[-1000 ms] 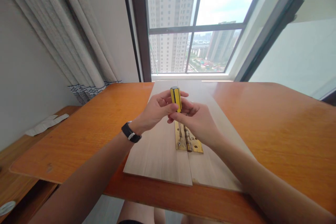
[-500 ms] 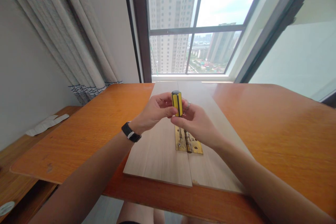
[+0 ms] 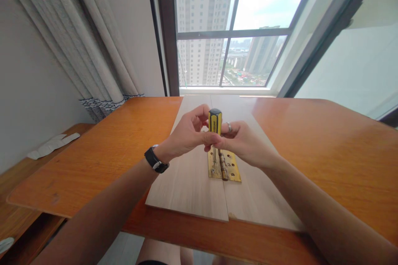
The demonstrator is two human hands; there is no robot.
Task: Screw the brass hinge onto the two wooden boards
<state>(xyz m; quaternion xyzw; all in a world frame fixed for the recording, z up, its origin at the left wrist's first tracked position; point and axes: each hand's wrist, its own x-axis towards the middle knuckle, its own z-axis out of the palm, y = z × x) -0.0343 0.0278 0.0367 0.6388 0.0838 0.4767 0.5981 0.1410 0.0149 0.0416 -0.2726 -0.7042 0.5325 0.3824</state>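
Note:
A screwdriver point(image 3: 215, 121) with a yellow and black handle stands nearly upright over a brass hinge point(image 3: 232, 168). My left hand point(image 3: 190, 131) is closed on the handle from the left, thumb across its lower part. From the right, my right hand point(image 3: 245, 140) pinches the lower handle, its thumb meeting the left one. The shaft runs down to the hinge's left leaf; whether its tip sits in a screw cannot be made out. The hinge lies open across the seam between two pale boards, the left board point(image 3: 186, 190) and the right board point(image 3: 264, 203).
The boards lie on an orange-brown wooden table point(image 3: 326, 153). Beyond its far edge is a window point(image 3: 230, 33), with a grey curtain point(image 3: 102, 49) at the left. White paper strips point(image 3: 52, 145) rest on a lower wooden surface at the left.
The screwdriver handle has shifted slightly right and become more upright. My left hand has moved right with it, and my right hand's fingers have shifted around the handle.

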